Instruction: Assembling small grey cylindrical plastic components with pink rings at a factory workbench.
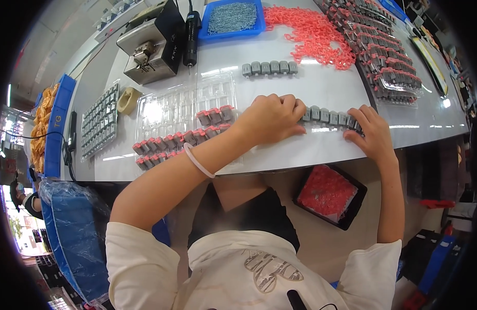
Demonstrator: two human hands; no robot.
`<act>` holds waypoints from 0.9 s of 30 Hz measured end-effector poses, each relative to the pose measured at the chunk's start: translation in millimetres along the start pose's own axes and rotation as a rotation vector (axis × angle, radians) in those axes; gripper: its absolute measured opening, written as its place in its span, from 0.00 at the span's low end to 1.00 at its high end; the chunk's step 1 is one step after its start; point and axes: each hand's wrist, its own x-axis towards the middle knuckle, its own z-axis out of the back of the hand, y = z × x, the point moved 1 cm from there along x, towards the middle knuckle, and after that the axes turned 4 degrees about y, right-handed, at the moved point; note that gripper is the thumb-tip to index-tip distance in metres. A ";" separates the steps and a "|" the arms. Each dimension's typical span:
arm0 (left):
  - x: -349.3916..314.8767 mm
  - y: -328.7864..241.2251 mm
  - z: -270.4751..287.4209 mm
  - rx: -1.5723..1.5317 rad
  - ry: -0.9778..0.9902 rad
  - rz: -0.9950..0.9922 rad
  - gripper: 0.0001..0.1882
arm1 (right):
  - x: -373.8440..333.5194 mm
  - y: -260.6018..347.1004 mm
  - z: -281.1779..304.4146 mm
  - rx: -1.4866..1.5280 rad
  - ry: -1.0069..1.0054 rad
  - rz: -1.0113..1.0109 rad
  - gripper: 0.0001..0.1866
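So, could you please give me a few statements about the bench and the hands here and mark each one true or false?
1. The left hand and the right hand rest at opposite ends of a row of grey parts on the table. True.
2. The blue tray at the back holds red rings. False: it holds small grey metal pieces; the loose red rings lie on the table beside it.
3. A pale band sits on the left wrist. True.
4. The clear plastic tray is completely filled. False: only its near rows hold red-capped parts.
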 end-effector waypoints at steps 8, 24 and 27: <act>1.3 0.8 0.2 -0.010 -0.042 -0.075 0.25 | 0.1 -2.9 4.9 -0.035 0.037 0.027 0.24; 27.2 85.6 2.4 -0.161 0.180 0.225 0.21 | 132.1 40.4 -28.4 0.092 -0.130 0.158 0.25; 25.2 95.8 11.8 -0.248 0.359 0.274 0.21 | 152.8 44.9 -35.9 0.176 0.012 0.130 0.25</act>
